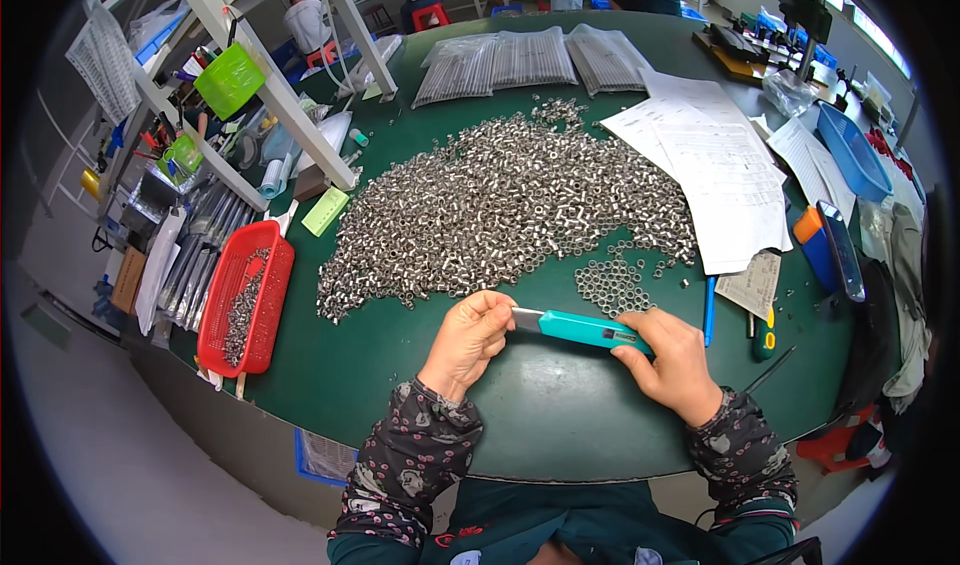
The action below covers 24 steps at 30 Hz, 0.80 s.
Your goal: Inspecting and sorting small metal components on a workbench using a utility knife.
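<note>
My right hand (672, 358) grips the handle of a teal utility knife (575, 327), held level above the near part of the table. A flat grey blade sticks out of its left end. At the blade's tip, the thumb and fingers of my left hand (468, 340) are closed in a pinch; anything small between them is hidden. Just beyond my hands spreads a big heap of small shiny metal rings (500, 205). A flat cluster of rings (612, 287) lies in a single layer between the heap and my right hand.
A red basket (283, 265) with metal pieces stands at the left edge. Paper sheets (720, 180), a blue pen (710, 310) and a phone (840, 250) lie right. Bagged rods (530, 60) lie at the back. A metal rack (260, 65) rises left. People sit beyond.
</note>
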Tool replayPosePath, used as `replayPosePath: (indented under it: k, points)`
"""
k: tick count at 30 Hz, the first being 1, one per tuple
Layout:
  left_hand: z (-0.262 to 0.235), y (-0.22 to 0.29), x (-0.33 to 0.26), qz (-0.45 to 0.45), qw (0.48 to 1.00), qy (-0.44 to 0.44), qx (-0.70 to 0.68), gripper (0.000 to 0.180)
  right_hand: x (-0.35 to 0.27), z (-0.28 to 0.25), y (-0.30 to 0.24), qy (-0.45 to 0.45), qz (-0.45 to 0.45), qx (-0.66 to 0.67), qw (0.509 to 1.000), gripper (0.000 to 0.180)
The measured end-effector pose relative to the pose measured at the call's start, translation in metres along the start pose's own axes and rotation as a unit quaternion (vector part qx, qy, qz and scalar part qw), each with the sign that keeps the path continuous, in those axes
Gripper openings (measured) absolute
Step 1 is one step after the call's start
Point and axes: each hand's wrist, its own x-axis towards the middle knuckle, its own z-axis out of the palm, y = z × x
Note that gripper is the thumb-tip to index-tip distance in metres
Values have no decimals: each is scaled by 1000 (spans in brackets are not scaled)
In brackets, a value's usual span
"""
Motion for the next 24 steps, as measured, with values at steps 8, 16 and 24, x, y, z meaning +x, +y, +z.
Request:
replayPosePath:
  k: [8,16,24]
  points:
    - [4,7,1,11,995,85,-46,15,5,-4,1,31,-101,-95,990,30]
    - [2,7,1,33,996,74,-47,15,3,-6,1,-54,-106,-138,983,30]
    - [5,7,2,50,996,65,-18,16,0,-3,0,-7,-2,14,1000,29]
